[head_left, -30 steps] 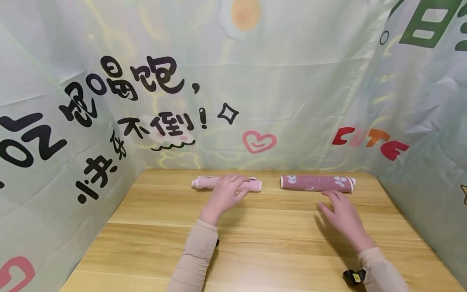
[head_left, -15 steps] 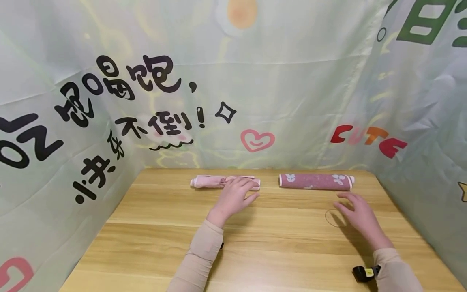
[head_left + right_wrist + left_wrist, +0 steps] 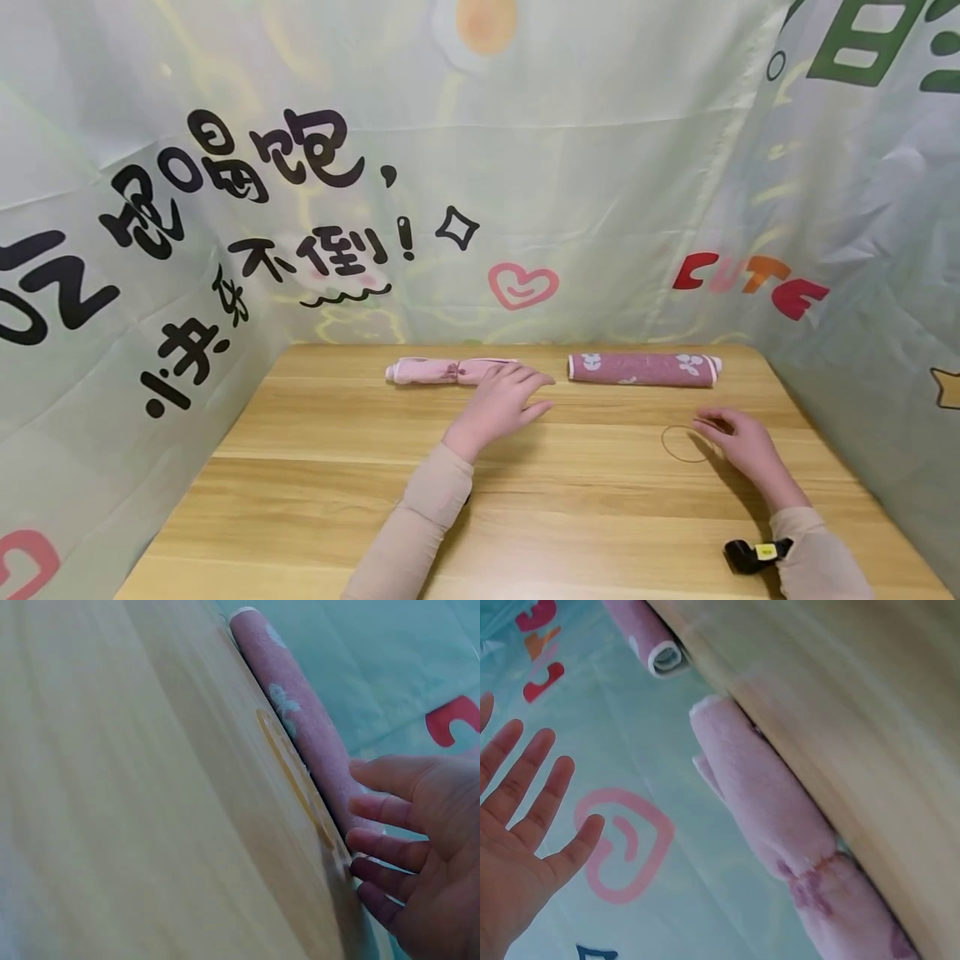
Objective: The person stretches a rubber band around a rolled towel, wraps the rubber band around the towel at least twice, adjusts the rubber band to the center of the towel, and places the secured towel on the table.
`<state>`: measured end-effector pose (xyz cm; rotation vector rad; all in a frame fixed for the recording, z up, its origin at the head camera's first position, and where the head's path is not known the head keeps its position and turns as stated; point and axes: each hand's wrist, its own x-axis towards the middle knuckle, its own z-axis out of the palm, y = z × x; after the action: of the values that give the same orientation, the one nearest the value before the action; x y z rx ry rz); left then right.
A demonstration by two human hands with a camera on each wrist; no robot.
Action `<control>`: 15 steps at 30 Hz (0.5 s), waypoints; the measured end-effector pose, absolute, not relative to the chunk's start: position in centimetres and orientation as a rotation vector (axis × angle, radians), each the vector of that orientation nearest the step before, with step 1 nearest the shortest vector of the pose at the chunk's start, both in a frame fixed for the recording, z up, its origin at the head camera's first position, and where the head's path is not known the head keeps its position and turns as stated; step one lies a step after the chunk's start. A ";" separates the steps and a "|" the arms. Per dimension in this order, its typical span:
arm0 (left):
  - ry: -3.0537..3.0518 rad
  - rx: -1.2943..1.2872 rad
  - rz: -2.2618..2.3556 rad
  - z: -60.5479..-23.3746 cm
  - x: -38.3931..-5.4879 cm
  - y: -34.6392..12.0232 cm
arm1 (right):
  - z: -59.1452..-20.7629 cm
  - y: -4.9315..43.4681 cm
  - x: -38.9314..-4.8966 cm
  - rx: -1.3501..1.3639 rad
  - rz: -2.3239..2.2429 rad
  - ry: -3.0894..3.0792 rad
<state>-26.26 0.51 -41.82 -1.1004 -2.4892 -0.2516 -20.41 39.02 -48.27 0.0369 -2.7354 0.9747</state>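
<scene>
A light pink rolled towel (image 3: pixel 426 372) lies at the back of the table, cinched at its middle by a thin band (image 3: pixel 825 862). My left hand (image 3: pixel 498 408) hovers over its right end, and the left wrist view shows its fingers spread, holding nothing. To the right lies a darker pink rolled towel (image 3: pixel 641 369) with pale flower prints. In front of it a thin, yellowish-brown rubber band (image 3: pixel 283 761) lies flat as a loop on the wood. Just right of that loop is my right hand (image 3: pixel 746 442), its fingers loosely bent; the right wrist view shows them apart from the band.
The wooden table (image 3: pixel 570 517) ends at a printed cloth backdrop (image 3: pixel 600 208), which closes in the back and both sides. A small black device (image 3: pixel 750 556) sits at my right wrist, close to the tabletop.
My right hand has moved right, away from the darker towel, and the rubber band has come into sight on the table. The left hand has shifted right along the light towel, uncovering its cinched middle.
</scene>
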 end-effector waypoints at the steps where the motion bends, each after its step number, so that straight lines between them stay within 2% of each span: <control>1: -2.492 -1.113 -0.249 -41.8 -26.5 0.9 | -48.4 39.2 -20.4 0.032 0.992 -2.741; 15: -2.533 -1.226 -0.117 -40.1 -29.8 6.8 | -48.8 39.9 -20.3 0.029 1.021 -2.791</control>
<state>-29.78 6.80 -40.13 -1.2260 -2.5331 -0.1168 -20.34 39.92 -48.83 0.0292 -2.7913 1.0209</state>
